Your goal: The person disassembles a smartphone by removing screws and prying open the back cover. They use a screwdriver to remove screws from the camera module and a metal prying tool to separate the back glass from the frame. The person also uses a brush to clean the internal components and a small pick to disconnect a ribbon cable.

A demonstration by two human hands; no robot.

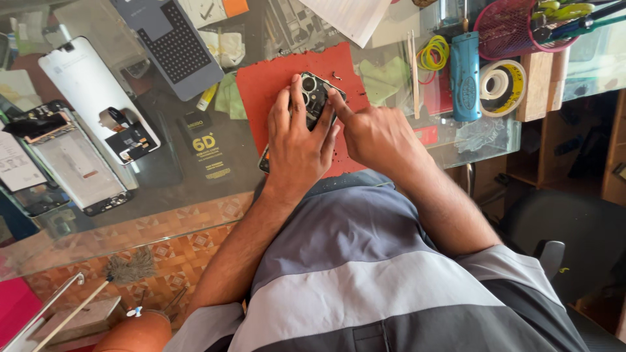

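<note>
- Your grey striped shirt fills the near edge of the view, with both forearms reaching forward over the glass table.
- Left hand: laid flat over the phone, fingers spread along its length, pressing it down onto the red mat; this grip covers the lower body of the phone.
- Right hand: forefinger stretched out, tip touching the phone's right edge near the camera end; the other fingers are curled in, holding nothing that you can see.
- Phone: back side up, camera lenses at the far end, long axis running away from you and leaning slightly right; both hands sit at it, the left more fully on it.
- Black flat package: left of the mat, rectangular, with yellow print.
- White phone back panel and an opened phone: far left, well apart from your hands.
- Blue cylinder, tape roll and yellow rubber bands: right of the mat.
- Pink mesh cup: far right corner, holding tools.
</note>
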